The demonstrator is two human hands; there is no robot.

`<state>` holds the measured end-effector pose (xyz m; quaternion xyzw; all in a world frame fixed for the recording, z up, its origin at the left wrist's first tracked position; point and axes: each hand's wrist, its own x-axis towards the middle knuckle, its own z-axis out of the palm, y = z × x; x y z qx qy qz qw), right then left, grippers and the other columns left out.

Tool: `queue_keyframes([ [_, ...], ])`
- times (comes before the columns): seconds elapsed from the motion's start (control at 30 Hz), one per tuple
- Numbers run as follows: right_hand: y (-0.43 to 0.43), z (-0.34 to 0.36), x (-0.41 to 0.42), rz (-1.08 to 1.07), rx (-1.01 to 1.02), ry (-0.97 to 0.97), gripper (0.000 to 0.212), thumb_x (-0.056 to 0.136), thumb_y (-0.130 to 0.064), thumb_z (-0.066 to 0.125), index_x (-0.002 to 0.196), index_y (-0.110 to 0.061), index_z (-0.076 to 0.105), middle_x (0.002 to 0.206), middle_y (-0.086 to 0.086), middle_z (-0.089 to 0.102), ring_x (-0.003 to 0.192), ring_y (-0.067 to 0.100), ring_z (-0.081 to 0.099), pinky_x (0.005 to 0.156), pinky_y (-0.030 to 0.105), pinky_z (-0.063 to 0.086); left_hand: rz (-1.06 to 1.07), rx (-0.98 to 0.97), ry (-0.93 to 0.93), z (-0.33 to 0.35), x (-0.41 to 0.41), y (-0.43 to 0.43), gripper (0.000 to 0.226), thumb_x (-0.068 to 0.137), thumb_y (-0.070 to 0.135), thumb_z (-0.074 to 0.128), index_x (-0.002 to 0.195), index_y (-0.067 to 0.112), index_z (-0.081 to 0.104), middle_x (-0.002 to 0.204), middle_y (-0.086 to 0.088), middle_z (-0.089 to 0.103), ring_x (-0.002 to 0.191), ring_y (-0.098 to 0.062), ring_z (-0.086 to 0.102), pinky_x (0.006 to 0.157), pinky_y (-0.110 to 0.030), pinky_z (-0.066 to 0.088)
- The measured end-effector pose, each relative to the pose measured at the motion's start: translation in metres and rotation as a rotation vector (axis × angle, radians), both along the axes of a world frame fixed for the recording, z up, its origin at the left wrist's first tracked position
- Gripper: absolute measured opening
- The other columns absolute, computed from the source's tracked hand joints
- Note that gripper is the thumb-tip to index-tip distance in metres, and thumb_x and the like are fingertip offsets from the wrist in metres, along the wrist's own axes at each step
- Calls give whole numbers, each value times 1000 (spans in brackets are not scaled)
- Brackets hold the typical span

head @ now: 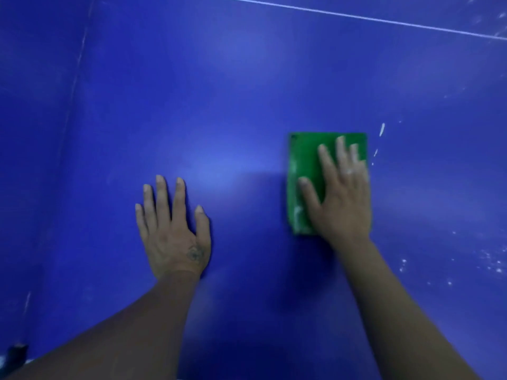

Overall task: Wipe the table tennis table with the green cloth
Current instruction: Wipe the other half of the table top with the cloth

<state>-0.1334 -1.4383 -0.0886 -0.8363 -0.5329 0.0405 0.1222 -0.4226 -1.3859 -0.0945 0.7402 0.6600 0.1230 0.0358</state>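
Our green cloth (307,165) lies flat on the blue table (219,91), right of centre, its long axis running away from us. Our right hand (340,198) presses on its right half, fingers (326,160) straight and spread, gripping nothing. White smears (382,129) sit just beyond the cloth's right edge, more specks (491,261) farther right and nearer us, so we judge the next stroke goes rightward. Our left hand (172,231) rests flat on the table, well apart to the left, fingers straight, clear of that path.

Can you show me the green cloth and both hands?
green cloth (304,157), head view, bare upper-left part.
right hand (340,204), head view, back of hand.
left hand (175,234), head view, back of hand.
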Motion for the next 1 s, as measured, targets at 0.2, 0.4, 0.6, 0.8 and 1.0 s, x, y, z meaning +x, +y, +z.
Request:
queue_keyframes([
  [0.2, 40, 6, 16, -274, -86, -5, 79, 108, -66, 37, 173, -22, 27, 183, 10, 11, 169, 33, 8, 136, 53, 6, 13, -15, -15, 2, 2, 1, 61, 108, 40, 47, 166, 20, 43, 178, -8, 28, 167, -31, 19, 134, -55, 15],
  [0.4, 33, 6, -84, -77, -2, 5, 72, 111, -60, 41, 171, -20, 34, 180, 14, 18, 168, 37, 14, 135, 55, 11, 12, -9, -24, 2, 3, 1, 61, 107, 38, 48, 165, 19, 44, 178, -8, 28, 166, -32, 19, 134, -56, 16],
  [0.6, -34, -2, -97, 213, 37, 39, 71, 110, -62, 47, 170, -26, 35, 181, 4, 21, 169, 28, 15, 135, 54, 18, 20, 4, -22, 1, 2, 2, 61, 106, 36, 50, 164, 18, 46, 177, -9, 30, 166, -33, 22, 134, -55, 16],
  [0.8, -44, -3, -9, 71, 39, -14, 69, 111, -62, 41, 169, -24, 39, 180, 4, 26, 167, 31, 21, 135, 53, 16, 29, -15, -4, 1, 2, 0, 61, 108, 39, 46, 166, 21, 43, 178, -6, 26, 167, -28, 17, 136, -52, 12],
  [1.0, -14, -2, 8, -106, 13, -25, 69, 111, -59, 42, 170, -23, 35, 181, 5, 22, 168, 30, 16, 136, 50, 9, 21, 11, 3, -2, 2, -2, 60, 108, 40, 46, 165, 20, 45, 177, -8, 29, 166, -30, 20, 135, -53, 14],
])
